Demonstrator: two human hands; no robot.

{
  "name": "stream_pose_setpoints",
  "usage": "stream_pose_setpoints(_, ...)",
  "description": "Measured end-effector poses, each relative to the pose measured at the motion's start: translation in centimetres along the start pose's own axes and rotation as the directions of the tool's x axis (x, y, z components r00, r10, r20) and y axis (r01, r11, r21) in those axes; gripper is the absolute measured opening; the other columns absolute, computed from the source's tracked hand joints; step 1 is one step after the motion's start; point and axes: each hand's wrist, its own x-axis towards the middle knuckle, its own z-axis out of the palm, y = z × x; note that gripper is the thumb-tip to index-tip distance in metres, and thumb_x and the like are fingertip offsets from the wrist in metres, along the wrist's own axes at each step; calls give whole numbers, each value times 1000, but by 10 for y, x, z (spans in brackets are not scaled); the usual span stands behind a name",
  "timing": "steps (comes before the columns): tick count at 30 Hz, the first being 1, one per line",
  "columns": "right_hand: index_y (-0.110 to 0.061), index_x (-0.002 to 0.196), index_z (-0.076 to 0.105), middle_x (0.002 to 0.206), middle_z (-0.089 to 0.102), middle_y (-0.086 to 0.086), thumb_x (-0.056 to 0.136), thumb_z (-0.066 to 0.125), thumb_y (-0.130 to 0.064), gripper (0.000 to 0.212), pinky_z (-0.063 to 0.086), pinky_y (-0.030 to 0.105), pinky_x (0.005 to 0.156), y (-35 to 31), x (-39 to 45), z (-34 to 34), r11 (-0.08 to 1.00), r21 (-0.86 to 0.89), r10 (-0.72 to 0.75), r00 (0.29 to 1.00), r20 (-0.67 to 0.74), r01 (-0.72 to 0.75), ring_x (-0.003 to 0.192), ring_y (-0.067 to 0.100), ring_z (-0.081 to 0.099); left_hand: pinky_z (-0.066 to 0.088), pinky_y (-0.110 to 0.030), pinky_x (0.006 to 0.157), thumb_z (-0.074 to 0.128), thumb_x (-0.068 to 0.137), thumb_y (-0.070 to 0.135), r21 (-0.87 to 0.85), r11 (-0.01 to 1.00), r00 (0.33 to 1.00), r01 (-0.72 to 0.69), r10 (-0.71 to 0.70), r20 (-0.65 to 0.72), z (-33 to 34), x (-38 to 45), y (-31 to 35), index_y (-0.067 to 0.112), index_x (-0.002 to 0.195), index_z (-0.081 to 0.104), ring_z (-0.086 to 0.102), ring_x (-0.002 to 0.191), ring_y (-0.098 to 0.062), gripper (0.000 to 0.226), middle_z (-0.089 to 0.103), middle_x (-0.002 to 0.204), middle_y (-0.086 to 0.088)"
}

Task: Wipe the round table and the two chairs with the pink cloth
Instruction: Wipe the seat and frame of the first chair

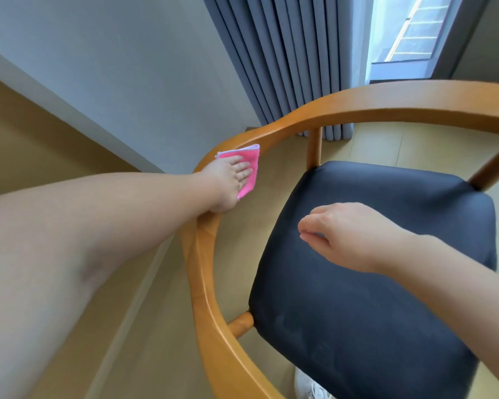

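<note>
Left hand [231,180] presses folded pink cloth [247,168] flat onto curved wooden armrest rail [202,269] of chair [372,283], fingers straight. Cloth's long axis runs along rail, toward curtain [294,61]. Right hand [346,234] hovers over black seat, fingers relaxed, grasping nothing.

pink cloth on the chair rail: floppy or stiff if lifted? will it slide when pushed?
Likely floppy: the pink cloth drapes over the curved wooden rail. It probably slides easily, since the rail looks smooth and glossy. Seemingly light: the left hand pins it with flat fingers.
</note>
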Motion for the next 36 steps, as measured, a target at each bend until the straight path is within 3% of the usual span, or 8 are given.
stream_pose_setpoints(10,-20,99,61,91,59,-5,101,32,-33,32,47,32,73,-31,-35,-15,999,-2,-32,996,84,33,82,19,55,8,-41,119,19,100,38,-304,946,970,-113,171,173,21,-92,81,9,149,27,14,146,-24,57,19,158,-9)
stream_pose_setpoints(16,-21,99,62,90,59,-6,100,35,-31,29,45,30,69,-58,-58,-42,999,20,-35,992,120,32,79,18,55,42,-44,100,31,101,21,-483,811,891,-330,437,126,2,-147,121,23,130,52,53,113,-28,36,57,127,-8)
stream_pose_setpoints(19,-23,96,61,89,58,-7,100,35,-31,27,43,29,68,-68,-81,-59,1000,9,0,991,136,-1,80,17,56,46,-34,84,25,102,26,-756,627,938,-187,342,51,-11,-167,124,34,121,53,52,93,-19,34,60,116,-2)
stream_pose_setpoints(21,-24,94,60,88,57,-8,99,36,-31,26,38,26,65,-74,-95,-74,999,-5,33,987,156,-32,80,14,54,48,-32,82,23,100,44,-902,429,983,-41,180,41,-17,-180,117,31,124,52,56,99,-18,40,61,115,2)
stream_pose_setpoints(24,-24,86,57,82,55,-9,97,39,-28,21,43,27,65,-83,-110,-105,996,-25,88,981,174,-85,76,12,52,54,-27,66,30,96,50,-993,113,996,37,-82,28,-24,-201,104,27,112,55,63,78,-11,38,64,91,5)
stream_pose_setpoints(28,-21,75,53,72,53,-7,92,44,-23,20,48,35,63,-103,-125,-151,981,-30,193,974,115,-190,70,15,50,48,-20,55,36,94,52,-968,-204,959,-146,-268,-88,-46,-233,76,35,88,55,61,70,-9,26,60,79,9)
stream_pose_setpoints(31,-20,79,58,76,58,-5,92,46,-25,19,50,38,67,-121,-134,-176,962,-39,271,961,62,-269,73,15,54,59,-29,64,42,91,54,-850,-419,920,-321,-349,-175,-65,-258,54,37,101,59,63,83,-10,26,64,87,10)
stream_pose_setpoints(36,-34,126,54,115,58,-17,93,55,-34,32,52,29,83,-152,-129,-194,922,75,385,922,-46,-381,94,6,58,58,-23,74,48,89,56,-702,-522,869,-484,-382,-316,-84,-288,27,48,109,58,60,100,-4,24,63,99,23)
